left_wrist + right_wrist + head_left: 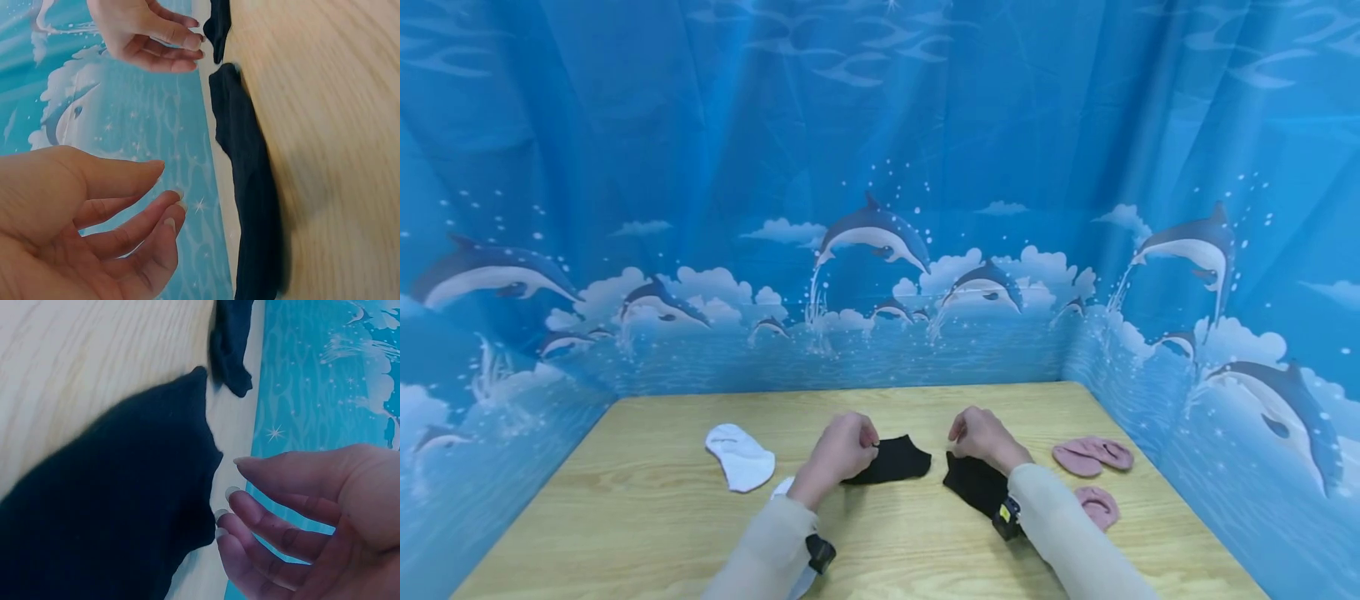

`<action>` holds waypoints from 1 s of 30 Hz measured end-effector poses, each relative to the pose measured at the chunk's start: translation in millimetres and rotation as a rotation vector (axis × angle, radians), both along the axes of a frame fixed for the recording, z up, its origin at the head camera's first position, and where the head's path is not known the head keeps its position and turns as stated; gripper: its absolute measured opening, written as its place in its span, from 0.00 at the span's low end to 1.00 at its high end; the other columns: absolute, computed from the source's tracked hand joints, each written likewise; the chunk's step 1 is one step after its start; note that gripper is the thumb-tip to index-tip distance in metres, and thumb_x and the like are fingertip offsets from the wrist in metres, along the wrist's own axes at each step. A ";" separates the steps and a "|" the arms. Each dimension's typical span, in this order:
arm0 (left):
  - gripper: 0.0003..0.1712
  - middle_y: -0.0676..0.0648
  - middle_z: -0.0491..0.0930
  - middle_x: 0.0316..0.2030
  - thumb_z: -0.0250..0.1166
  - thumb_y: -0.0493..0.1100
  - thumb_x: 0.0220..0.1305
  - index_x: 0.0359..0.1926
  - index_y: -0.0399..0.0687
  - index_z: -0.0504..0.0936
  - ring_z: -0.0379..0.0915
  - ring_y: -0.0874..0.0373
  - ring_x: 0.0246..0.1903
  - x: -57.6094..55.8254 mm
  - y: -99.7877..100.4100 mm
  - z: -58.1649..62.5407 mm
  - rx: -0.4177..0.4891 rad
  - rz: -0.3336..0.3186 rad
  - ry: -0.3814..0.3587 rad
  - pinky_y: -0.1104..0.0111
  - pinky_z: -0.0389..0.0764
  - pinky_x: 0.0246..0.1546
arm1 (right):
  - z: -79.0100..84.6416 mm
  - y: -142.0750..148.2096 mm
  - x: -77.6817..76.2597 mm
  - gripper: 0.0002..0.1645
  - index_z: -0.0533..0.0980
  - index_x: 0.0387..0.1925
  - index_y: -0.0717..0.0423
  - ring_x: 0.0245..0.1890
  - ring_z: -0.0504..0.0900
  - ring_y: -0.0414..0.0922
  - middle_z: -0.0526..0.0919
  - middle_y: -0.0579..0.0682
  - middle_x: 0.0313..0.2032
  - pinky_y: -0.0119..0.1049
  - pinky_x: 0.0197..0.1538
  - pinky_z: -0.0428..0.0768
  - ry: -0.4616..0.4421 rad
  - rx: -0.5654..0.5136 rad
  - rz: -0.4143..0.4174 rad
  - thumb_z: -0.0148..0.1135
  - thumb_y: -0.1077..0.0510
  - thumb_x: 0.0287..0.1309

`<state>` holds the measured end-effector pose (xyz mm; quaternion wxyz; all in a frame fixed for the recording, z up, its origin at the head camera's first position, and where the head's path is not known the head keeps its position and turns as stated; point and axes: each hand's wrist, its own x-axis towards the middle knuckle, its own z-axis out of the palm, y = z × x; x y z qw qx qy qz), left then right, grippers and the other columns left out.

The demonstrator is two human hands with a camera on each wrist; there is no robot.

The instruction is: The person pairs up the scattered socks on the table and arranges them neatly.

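Note:
Two black ankle socks lie on the wooden table (880, 542) in the head view. My left hand (842, 450) hovers at the left black sock (904, 460), covering part of it. Above the other black sock (973, 485) is my right hand (987, 437). In the left wrist view, the fingers of my left hand (119, 219) are loosely bent, with a gap to the thumb and nothing held. The right wrist view shows my right hand (300, 512) likewise holding nothing, its fingertips beside the opening of the black sock (125, 487).
A white sock (741, 458) lies at the left; another white sock (782, 487) is mostly hidden under my left forearm. Two pink socks (1078, 458) (1099, 507) rest on the right. A blue dolphin-print curtain (880, 350) encloses the table's back and sides.

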<state>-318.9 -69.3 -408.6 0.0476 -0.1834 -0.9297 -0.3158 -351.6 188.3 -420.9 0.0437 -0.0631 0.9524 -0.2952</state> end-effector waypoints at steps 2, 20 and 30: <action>0.05 0.48 0.83 0.27 0.73 0.30 0.57 0.31 0.41 0.85 0.76 0.59 0.28 2.0 4.8 -1.8 0.011 -0.023 0.009 0.67 0.80 0.31 | -1.3 2.8 -0.3 0.10 0.83 0.36 0.60 0.31 0.79 0.46 0.83 0.52 0.34 0.40 0.36 0.80 -0.005 -0.003 0.006 0.72 0.70 0.49; 0.06 0.53 0.84 0.26 0.74 0.32 0.58 0.31 0.45 0.86 0.75 0.67 0.25 23.5 98.4 -22.1 -0.040 -0.255 -0.043 0.76 0.77 0.29 | 7.5 22.6 -8.7 0.11 0.85 0.36 0.60 0.35 0.83 0.45 0.88 0.51 0.34 0.37 0.36 0.83 -0.005 0.078 0.083 0.73 0.69 0.47; 0.07 0.54 0.84 0.23 0.76 0.31 0.54 0.30 0.45 0.87 0.73 0.70 0.22 37.4 136.4 -28.2 -0.083 -0.326 0.015 0.80 0.73 0.28 | 15.0 38.1 -5.5 0.10 0.84 0.36 0.62 0.31 0.81 0.44 0.87 0.51 0.32 0.36 0.34 0.82 0.023 0.104 0.125 0.71 0.70 0.49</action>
